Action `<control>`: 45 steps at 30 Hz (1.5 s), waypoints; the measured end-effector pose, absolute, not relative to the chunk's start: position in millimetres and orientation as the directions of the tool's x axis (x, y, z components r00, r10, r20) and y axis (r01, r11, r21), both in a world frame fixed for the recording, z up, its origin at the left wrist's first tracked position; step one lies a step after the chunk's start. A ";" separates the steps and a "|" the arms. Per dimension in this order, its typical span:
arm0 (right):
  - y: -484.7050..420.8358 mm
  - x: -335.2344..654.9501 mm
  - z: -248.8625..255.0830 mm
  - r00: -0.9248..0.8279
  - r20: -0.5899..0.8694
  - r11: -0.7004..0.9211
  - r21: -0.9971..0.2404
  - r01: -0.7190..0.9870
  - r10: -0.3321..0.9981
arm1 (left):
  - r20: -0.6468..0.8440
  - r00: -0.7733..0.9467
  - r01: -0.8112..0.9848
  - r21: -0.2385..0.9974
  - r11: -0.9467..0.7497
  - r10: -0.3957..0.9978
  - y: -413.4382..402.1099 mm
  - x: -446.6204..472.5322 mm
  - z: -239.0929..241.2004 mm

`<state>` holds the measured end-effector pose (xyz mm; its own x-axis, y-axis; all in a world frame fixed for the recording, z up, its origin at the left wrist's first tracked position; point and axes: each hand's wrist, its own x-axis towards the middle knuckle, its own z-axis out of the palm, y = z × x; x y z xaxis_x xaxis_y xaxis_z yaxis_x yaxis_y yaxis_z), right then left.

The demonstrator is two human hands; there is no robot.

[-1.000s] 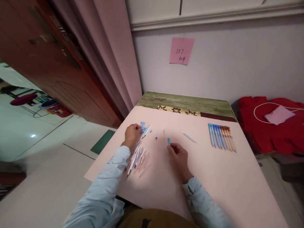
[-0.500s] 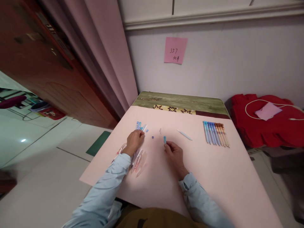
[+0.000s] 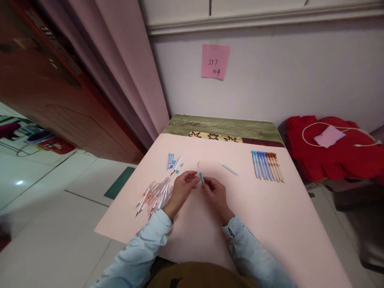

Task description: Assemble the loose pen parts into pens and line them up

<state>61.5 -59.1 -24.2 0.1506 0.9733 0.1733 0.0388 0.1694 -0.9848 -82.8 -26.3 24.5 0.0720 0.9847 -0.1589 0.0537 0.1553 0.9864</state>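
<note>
My right hand [image 3: 216, 194] pinches a short blue pen piece [image 3: 201, 177], which stands up from between thumb and fingers over the middle of the table. Close beside it is my left hand [image 3: 183, 190], its fingertips drawn together at the blue piece; whatever they hold is too small to make out. A small thin part [image 3: 198, 164], perhaps a spring, lies just beyond the hands. To the right rests a pale blue pen barrel [image 3: 229, 168]. Several blue pen parts [image 3: 171, 161] lie beyond my left hand, and a pile of thin pen refills and clear barrels [image 3: 154, 196] is left of it.
A row of blue and brown pens [image 3: 267, 166] lies at the right of the pink-covered table [image 3: 258, 224]. Beyond the table's right edge is a red cloth [image 3: 303, 160] with a white cable and a pink paper. A pink note [image 3: 215, 62] hangs on the wall.
My left hand has moved right, from the blue parts to beside my right hand. The small purple ring on the table is out of sight. The view has shifted slightly.
</note>
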 end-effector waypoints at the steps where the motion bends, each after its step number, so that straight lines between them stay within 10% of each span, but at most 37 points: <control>1: -58.8 61.8 -25.0 0.147 0.184 0.179 -0.983 0.047 0.972 | -0.158 0.074 0.015 0.987 0.158 0.985 -28.9 -77.9 23.0; 13: -62.3 59.5 -25.0 0.086 0.169 0.171 -0.985 -0.023 0.982 | -0.301 -0.016 -0.323 0.904 0.280 0.953 -50.5 -74.9 17.0; 20: -63.2 90.2 -19.5 0.456 0.002 0.010 -1.000 -0.016 0.890 | -0.433 0.239 -0.641 0.602 0.476 0.869 -58.6 -55.9 8.0; 30: -88.1 100.6 -37.2 0.476 0.022 0.016 -1.000 0.017 0.879 | -0.366 0.285 -0.895 0.229 0.383 0.886 -29.1 -4.1 -6.8; 45: -78.8 105.4 -24.5 0.519 0.092 0.082 -0.996 0.043 0.850 | -0.299 0.389 -0.840 0.273 0.469 0.871 -39.8 -11.7 -13.7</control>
<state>105.4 -78.8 -24.5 0.5194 0.8496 0.0920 0.0427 0.0817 -0.9957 -11.7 -39.8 -13.7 0.3888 0.8714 -0.2992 -0.8400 0.4687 0.2735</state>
